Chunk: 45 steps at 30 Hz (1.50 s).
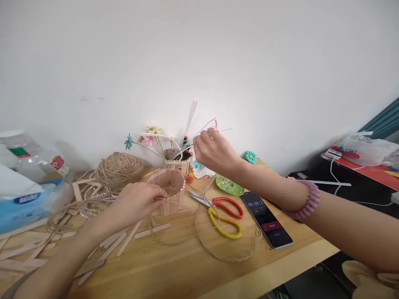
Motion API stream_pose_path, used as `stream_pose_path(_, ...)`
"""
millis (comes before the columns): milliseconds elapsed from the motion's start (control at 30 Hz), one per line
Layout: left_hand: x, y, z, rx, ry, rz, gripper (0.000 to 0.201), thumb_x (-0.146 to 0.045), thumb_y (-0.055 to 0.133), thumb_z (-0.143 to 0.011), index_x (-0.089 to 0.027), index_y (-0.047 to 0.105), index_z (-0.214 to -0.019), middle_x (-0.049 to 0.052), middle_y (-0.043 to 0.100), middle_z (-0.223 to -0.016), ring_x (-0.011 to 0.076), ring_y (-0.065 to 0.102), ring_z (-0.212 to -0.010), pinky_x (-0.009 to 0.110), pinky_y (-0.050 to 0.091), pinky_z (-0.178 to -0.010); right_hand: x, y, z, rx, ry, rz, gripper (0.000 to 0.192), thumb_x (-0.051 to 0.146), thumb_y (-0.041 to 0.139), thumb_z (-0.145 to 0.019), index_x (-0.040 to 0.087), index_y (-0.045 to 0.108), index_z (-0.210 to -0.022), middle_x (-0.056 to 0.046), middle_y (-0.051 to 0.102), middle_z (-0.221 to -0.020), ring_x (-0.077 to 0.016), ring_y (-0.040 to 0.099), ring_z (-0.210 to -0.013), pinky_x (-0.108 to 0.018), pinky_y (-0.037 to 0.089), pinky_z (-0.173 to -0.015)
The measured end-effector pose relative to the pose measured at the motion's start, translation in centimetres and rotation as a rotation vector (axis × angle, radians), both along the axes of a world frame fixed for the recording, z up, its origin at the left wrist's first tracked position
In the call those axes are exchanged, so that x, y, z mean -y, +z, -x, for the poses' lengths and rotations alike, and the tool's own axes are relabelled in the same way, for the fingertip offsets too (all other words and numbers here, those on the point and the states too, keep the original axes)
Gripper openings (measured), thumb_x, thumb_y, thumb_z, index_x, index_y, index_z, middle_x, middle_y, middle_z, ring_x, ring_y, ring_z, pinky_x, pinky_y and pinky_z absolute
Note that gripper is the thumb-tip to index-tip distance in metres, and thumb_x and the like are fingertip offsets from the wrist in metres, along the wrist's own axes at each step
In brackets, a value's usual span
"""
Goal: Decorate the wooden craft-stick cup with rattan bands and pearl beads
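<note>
My left hand (137, 202) grips the rim of a small round basket built from popsicle sticks (170, 189) that stands on the wooden table (174, 270). My right hand (215, 151) is raised behind it and pinches the thin stem of a pink craft flower (215, 125) near a second small holder (179, 162) filled with paper flowers and pens. A pink coil band sits on my right wrist. A strand of jute twine (218, 249) loops over the table from the basket.
A ball of jute twine (119, 168), pearl strings and loose popsicle sticks (124, 241) lie left. Scissors with red and yellow handles (222, 211), a green dish (230, 185) and a phone showing a timer (267, 219) lie right. A tissue pack (26, 203) and plastic bottle are far left.
</note>
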State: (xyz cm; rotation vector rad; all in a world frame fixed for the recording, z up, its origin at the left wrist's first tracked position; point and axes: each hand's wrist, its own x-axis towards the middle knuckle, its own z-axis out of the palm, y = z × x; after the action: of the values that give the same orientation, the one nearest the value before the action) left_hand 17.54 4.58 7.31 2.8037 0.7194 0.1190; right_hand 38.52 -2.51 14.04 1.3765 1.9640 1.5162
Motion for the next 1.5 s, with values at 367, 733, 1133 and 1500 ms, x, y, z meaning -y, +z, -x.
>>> stream_pose_path(367,0.1,0.1,0.0,-0.015,-0.022,-0.061,0.029,-0.025,0.041,-0.085,-0.027,0.069,-0.089,0.001,0.073,-0.094,0.0268,0.066,-0.089,0.035,0.046,-0.071,-9.0,-1.7,1.3,0.158,0.213,0.336,0.04,-0.001,0.031,-0.084,0.013,0.068,-0.096,-0.007,0.067,-0.088,-0.0207,0.057,-0.09,-0.047,0.03,-0.096)
stream_pose_path(733,0.2,0.2,-0.1,-0.006,-0.014,-0.045,0.028,-0.027,0.042,-0.085,-0.027,0.069,-0.092,0.0,0.073,-0.097,0.0251,0.065,-0.091,0.033,0.044,-0.071,-6.5,0.5,-0.8,-0.359,0.327,0.509,0.029,0.006,0.038,-0.09,0.014,0.06,-0.105,-0.009,0.06,-0.113,-0.0191,0.054,-0.099,-0.029,0.043,-0.07)
stream_pose_path(1133,0.1,0.0,0.0,-0.058,0.016,-0.049,0.027,-0.028,0.043,-0.084,-0.027,0.069,-0.092,-0.002,0.072,-0.098,0.022,0.065,-0.09,0.03,0.043,-0.071,-7.2,-4.4,0.9,-1.223,-0.141,0.391,0.05,0.039,0.061,-0.078,0.007,0.05,-0.114,-0.014,0.066,-0.093,-0.0236,0.061,-0.079,-0.027,0.041,-0.059)
stream_pose_path(1500,0.3,0.3,-0.2,-0.046,-0.007,-0.053,0.028,-0.026,0.042,-0.084,-0.028,0.069,-0.092,-0.002,0.073,-0.095,0.0223,0.066,-0.089,0.029,0.043,-0.068,-9.6,-3.8,1.2,-1.212,0.057,0.625,0.017,0.011,0.052,-0.082,0.013,0.069,-0.086,-0.004,0.07,-0.086,-0.0146,0.061,-0.081,-0.022,0.04,-0.071)
